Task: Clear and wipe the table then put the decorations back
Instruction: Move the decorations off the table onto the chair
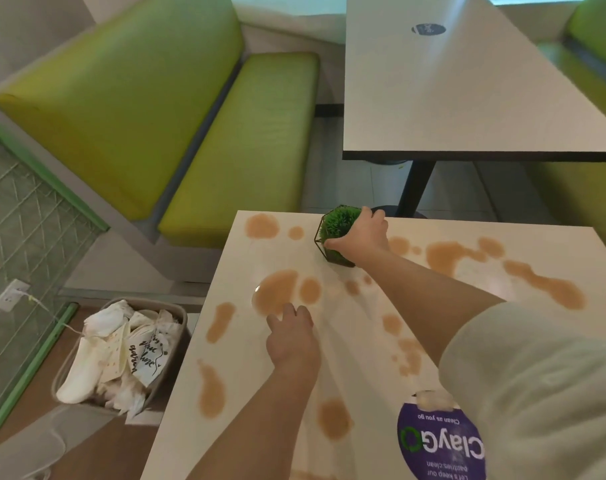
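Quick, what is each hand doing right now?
Left hand: open, fingers spread over the table by a brown spill, holding nothing.
Right hand: gripping the small green plant.

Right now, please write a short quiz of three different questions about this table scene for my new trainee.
1. True or false: the right hand grips the small green plant.
2. Where does the left hand lie?
A. in the bin
B. flat on the table, beside a brown spill
C. on the bench
3. Fill in: the bin left of the table holds crumpled ____.

Key:
1. true
2. B
3. paper waste; its exact kind cannot be told.
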